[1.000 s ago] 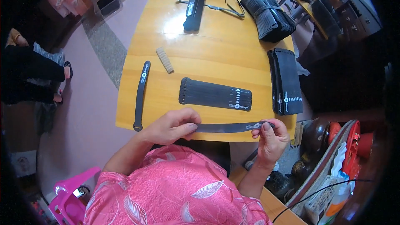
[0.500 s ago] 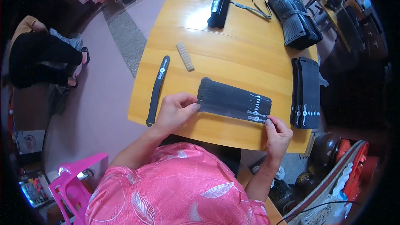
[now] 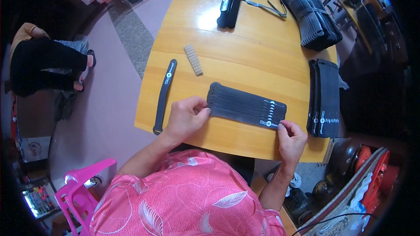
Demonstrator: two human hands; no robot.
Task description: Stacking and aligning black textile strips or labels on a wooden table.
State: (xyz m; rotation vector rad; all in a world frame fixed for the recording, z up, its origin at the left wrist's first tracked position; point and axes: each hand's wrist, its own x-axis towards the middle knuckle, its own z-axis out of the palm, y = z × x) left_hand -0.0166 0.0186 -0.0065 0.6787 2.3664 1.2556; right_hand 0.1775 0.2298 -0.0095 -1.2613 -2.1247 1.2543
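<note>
A row of overlapping flat black straps (image 3: 245,104) with rounded ends and white print lies in front of me on the table. At the left end of the nearest strap, my left hand (image 3: 189,116) is closed, thumb and forefinger pinching its edge. My right hand (image 3: 292,137) pinches the same strap near its printed right end. To the left of my left hand lies a single black strap (image 3: 163,98), lengthwise away from me. Beyond the row is a short beige ribbed strip (image 3: 193,60), apparently corrugated cardboard.
On the right of the wooden table (image 3: 245,52) stand a pile of black straps (image 3: 326,98) and, farther back, a banded bundle (image 3: 311,17). More straps (image 3: 230,4) lie at the far side. A pink plastic chair (image 3: 83,188) is at lower left; a person (image 3: 48,61) is beyond.
The nearest strap has slid in over the row: two full printed labels showed at its front before, one shows now. Both hands keep their pinch. The view has shifted slightly.
</note>
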